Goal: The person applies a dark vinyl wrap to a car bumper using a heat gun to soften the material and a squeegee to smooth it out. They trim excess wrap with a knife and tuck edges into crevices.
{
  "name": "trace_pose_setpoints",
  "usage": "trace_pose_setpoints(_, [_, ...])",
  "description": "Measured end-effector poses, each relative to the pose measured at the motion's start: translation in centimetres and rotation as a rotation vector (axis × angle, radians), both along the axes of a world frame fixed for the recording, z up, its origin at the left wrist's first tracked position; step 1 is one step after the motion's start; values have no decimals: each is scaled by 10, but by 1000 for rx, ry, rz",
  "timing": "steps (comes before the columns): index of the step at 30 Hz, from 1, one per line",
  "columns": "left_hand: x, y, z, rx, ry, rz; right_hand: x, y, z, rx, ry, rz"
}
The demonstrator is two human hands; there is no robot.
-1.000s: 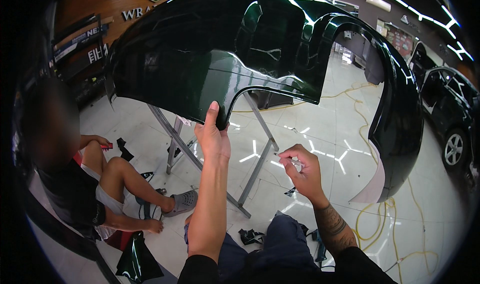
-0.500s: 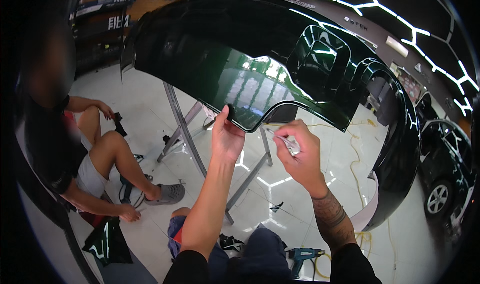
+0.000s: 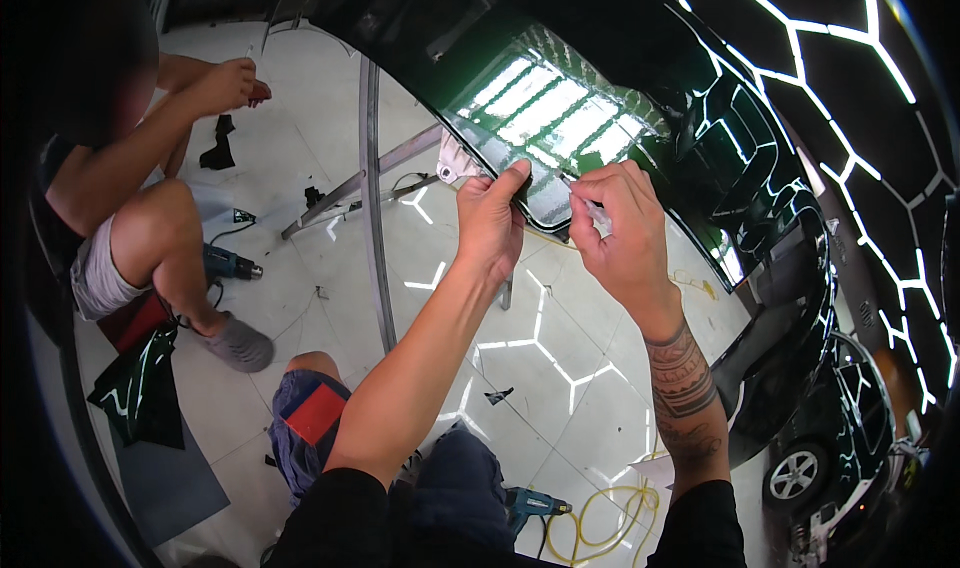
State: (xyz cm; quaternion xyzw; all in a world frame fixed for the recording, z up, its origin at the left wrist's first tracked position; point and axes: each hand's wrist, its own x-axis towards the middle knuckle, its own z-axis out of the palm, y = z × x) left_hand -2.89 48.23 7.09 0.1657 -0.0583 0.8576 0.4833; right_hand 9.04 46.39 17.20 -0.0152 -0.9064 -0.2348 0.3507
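A glossy dark green car bumper stretches across the upper middle. At its lower edge, my left hand grips the rim, the thumb on the outer face and the fingers tucked underneath, partly hidden. My right hand is closed in a pinch on a slim pale cutter. The cutter's tip points toward the edge, just right of my left thumb. Whether the tip touches the surface I cannot tell.
A metal stand is under the bumper. At left sits another person, both hands raised and together. Heat guns and a yellow cord lie on the tiled floor. Dark green film lies at lower left; a car is at right.
My view has tilted down and shifted. My right hand has come closer to my left, its cutter now at the bumper's edge. The other person has lifted their hands together.
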Motion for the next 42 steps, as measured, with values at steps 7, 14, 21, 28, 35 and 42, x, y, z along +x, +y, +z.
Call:
trace_pose_setpoints(7, [-4, 1, -9, 55, 28, -19, -14, -2, 2, -5, -55, -6])
trace_pose_setpoints(14, [-6, -1, -8, 135, -37, -97, -17, 1, 4, 32, -124, -49])
trace_pose_setpoints(21, [-5, 1, -9, 117, -18, -103, -15, 3, 3, 54, -147, -82])
trace_pose_setpoints(28, [-10, 1, -13, 88, 17, -84, -19, -2, 3, 48, -157, -116])
trace_pose_setpoints(35, [-9, 2, -13, 86, -12, -104, -19, 2, 2, 90, -149, -101])
trace_pose_setpoints(42, [-9, 3, -12, 67, -34, -101, -21, 1, 3, 100, -156, -106])
